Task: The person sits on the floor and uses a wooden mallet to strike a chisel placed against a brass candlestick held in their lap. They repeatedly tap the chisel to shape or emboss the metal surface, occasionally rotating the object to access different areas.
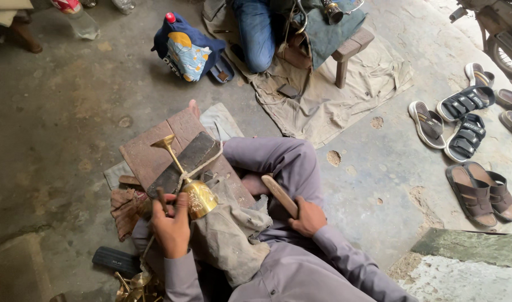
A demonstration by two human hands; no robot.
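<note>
A brass goblet (195, 190) lies tilted on a dark wooden block (183, 162), its foot pointing up and away, with a cord looped round its stem. My left hand (171, 222) rests against the goblet's bowl and pinches a thin metal tool (161, 199) upright beside it. My right hand (308, 216) grips a flat wooden mallet (279, 194), held low over my thigh, apart from the goblet. A dirty cloth (230, 235) covers my lap under the bowl.
A reddish board (155, 148) lies under the block. More brass pieces (134, 285) sit at bottom left by a dark bar (115, 259). Another person in jeans (256, 31) sits ahead beside a low stool (351, 47). Several sandals (468, 140) lie at right; a blue bag (189, 50) farther off.
</note>
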